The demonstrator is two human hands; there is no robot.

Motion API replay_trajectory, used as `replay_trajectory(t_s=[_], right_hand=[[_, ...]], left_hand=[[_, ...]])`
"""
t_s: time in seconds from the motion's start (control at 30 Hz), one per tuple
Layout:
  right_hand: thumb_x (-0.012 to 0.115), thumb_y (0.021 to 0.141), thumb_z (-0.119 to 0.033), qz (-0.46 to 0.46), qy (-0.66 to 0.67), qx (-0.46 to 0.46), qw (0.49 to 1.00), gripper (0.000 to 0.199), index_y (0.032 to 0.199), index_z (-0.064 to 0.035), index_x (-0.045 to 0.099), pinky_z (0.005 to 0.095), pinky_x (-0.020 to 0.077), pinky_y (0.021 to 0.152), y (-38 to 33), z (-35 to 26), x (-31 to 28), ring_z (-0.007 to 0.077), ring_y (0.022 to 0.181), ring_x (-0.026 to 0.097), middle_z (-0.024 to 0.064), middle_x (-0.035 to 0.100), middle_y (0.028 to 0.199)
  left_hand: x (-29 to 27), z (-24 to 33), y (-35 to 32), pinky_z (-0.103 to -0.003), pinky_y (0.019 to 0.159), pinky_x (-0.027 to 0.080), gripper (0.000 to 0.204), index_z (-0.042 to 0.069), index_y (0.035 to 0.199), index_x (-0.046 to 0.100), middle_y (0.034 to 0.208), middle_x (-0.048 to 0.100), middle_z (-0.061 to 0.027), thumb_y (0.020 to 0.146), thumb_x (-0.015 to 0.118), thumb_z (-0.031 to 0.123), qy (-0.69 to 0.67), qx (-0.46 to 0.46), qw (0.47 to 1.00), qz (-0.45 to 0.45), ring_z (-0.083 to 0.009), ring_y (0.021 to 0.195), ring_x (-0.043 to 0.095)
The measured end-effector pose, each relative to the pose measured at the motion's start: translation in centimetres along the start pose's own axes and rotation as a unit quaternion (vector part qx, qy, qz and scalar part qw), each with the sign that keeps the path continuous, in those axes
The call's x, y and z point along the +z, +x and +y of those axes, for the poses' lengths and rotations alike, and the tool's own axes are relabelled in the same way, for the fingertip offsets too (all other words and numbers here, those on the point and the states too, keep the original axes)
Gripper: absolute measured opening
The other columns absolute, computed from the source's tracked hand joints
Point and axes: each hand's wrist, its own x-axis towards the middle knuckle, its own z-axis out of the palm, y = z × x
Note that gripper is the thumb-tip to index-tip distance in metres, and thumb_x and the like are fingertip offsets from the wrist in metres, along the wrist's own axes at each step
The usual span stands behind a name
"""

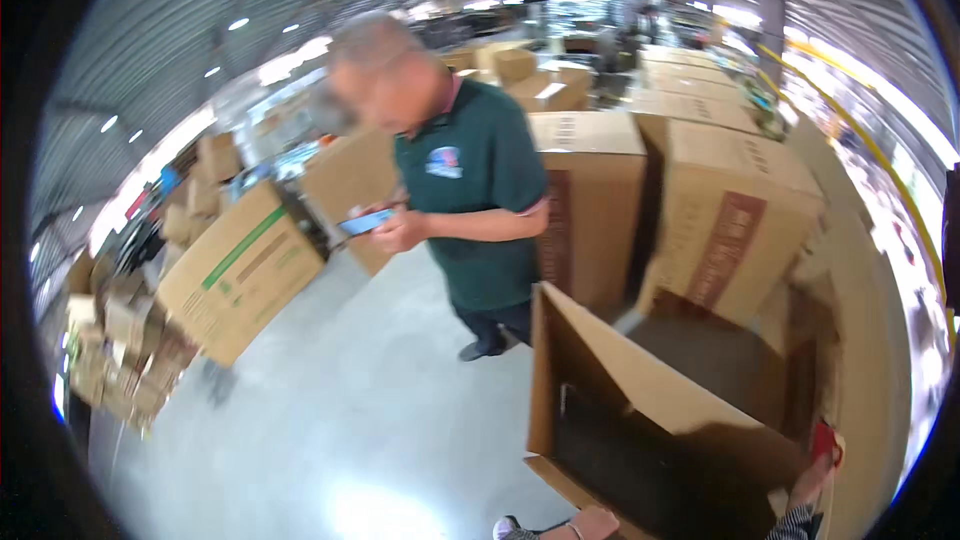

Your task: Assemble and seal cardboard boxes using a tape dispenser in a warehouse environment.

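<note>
Big open cardboard box (640, 410) sits low and right of centre on the floor, flaps up, its inside dark, so what it contains is hidden. Left hand (592, 523) rests at the near bottom edge, grip state impossible to tell. Right hand (812, 480) reaches up at the far right corner, fingers pinched on a small red thing (824, 438). My read: opened, the work inside barely begun. Beyond, a co-worker in a green shirt (470, 200) checks a phone (364, 222), sealed cartons (730, 230) stacked behind.

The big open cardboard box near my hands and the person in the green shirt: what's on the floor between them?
Nothing: in the head view, only bare grey concrete floor separates the open brown cardboard box from the person in the green shirt.
</note>
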Motion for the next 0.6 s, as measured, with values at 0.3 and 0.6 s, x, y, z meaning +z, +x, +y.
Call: replay_trajectory(t_s=[0.3,0.6], right_hand=[[0.060,0.094,-0.039,0.113,-0.320,-0.215,0.916,0.070,0.143,0.0039,0.035,0.0410,0.0462,0.097,3.2,9.9,-2.5,0.0338,0.121,0.053,0.0239,0.053,0.134],[0.063,0.092,-0.032,0.134,-0.638,-0.312,0.691,0.072,0.145,0.0054,0.030,0.0419,0.0478,0.094,-3.5,15.9,9.1,0.0370,0.121,0.054,0.0279,0.052,0.133]], left_hand=[[3.8,-3.2,-11.9,-0.041,0.058,0.055,0.019,0.012,0.072,0.074,0.071,0.070,-0.0096,0.079,0.057,0.017,-0.013,-0.061,0.996,0.065,-0.0272,0.070,0.070],[5.0,-8.6,-27.0,-0.041,0.058,0.055,0.020,0.013,0.073,0.074,0.073,0.070,-0.0094,0.081,0.056,0.017,-0.064,-0.118,0.987,0.091,-0.0270,0.071,0.070]])
